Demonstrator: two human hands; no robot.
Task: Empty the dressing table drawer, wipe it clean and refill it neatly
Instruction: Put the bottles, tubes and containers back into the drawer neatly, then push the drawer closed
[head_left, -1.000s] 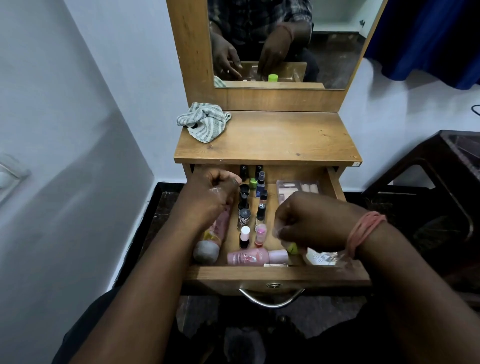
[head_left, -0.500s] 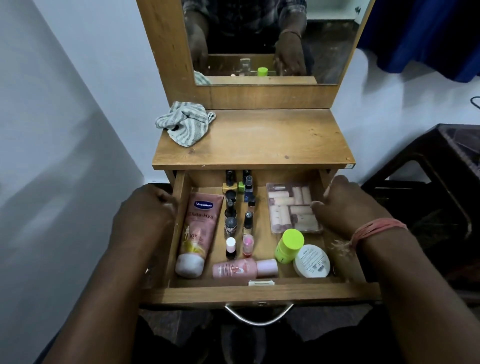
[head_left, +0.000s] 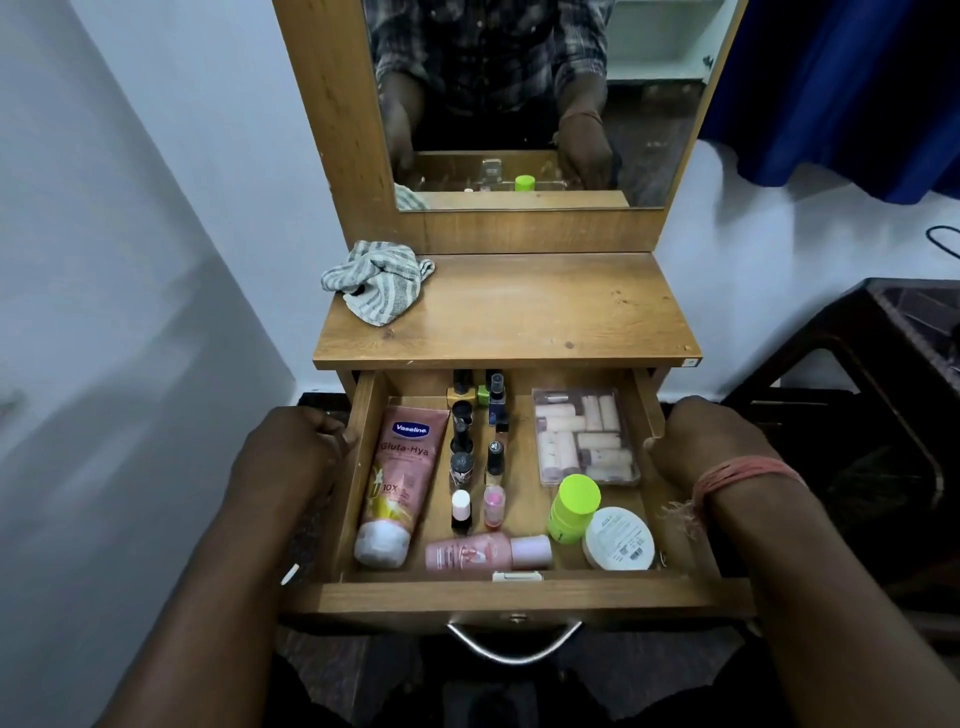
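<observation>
- The drawer (head_left: 519, 592) stands pulled out towards the near side under the dressing table top (head_left: 519, 312), loaded with toiletries in rows.
- The left hand (head_left: 291, 457) curls its fingers over the drawer's left wall; the right hand (head_left: 711, 441) curls over the right wall.
- Judged by its look, the wooden drawer is stiff and fairly heavy when full; the side walls or the metal handle (head_left: 514, 647) give the surest hold.
- The small nail polish bottles (head_left: 461, 457) are probably glass, light and easy to topple; the Vaseline tube (head_left: 400, 483) is soft.
- The striped cloth (head_left: 376, 280) lies limp on the far left of the top.
- Fingertips are hidden behind the walls; the farthest bottles sit in shadow.
</observation>
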